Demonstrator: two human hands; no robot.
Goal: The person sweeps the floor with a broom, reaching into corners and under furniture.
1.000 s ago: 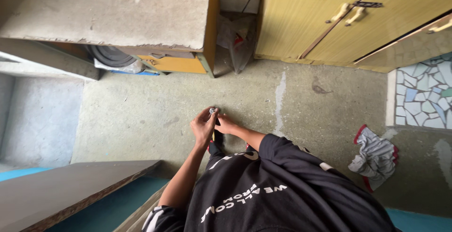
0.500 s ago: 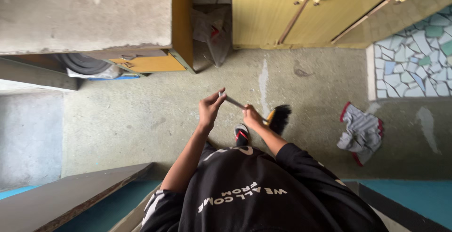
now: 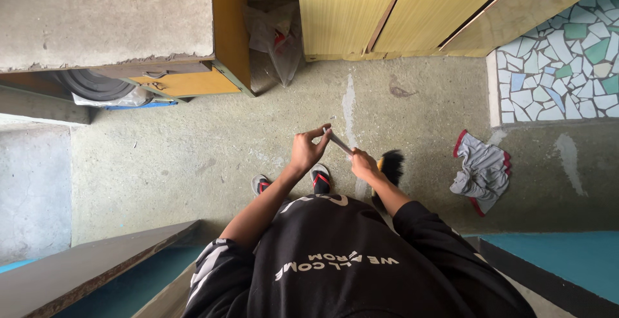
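Grey and slim, the metal-looking broom handle runs on a slant between the two hands, its upper end toward the yellow cupboard doors at the far edge of the concrete floor and its lower end dropping down and to the person's right, where the dark bristle head rests on or just above the floor beside a small yellow-orange collar. The left hand sits at the high end, fingers curled around the tip of the handle with the thumb pressed against it; the right hand is closed around the handle lower down, so it is the hand nearer the bristles. The bristle head lies just beyond the right hand's fingers, and the handle's long axis points from the left thumb straight toward it. Below the hands, two sandalled feet stand on the floor. A crumpled grey cloth with red trim lies well apart to the right, near the mosaic-tiled patch. A clear plastic bag is wedged in the gap between the cupboard and an orange-sided concrete-topped unit.
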